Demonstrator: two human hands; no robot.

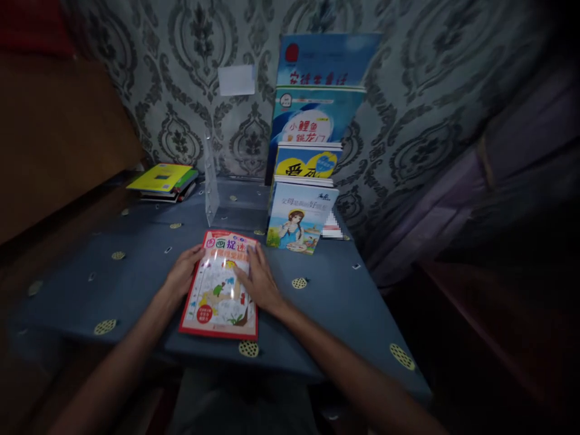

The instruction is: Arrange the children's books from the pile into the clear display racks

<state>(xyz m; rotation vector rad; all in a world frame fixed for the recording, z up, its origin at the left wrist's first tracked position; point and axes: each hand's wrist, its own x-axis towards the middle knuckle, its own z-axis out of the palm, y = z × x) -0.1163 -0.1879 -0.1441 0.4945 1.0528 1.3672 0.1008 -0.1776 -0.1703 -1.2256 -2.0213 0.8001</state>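
Note:
A red-bordered picture book (222,302) with Chinese lettering lies face up near the front of the table. My left hand (183,273) grips its upper left edge, fingers partly tucked out of sight. On the other side, my right hand (261,281) holds the right edge, its thumb resting across the cover. Just behind the book stands a clear plastic book rack (211,181). Its right part is filled by a stepped row of upright books, the front one a pale blue book (301,217) with a girl on its cover.
A small stack of books, topped by a yellow book (161,177), lies at the back left. The table (149,254) has a blue cloth with a fruit pattern. A white paper (237,80) shows against the patterned wall covering (190,36). A purple curtain (435,199) hangs at right.

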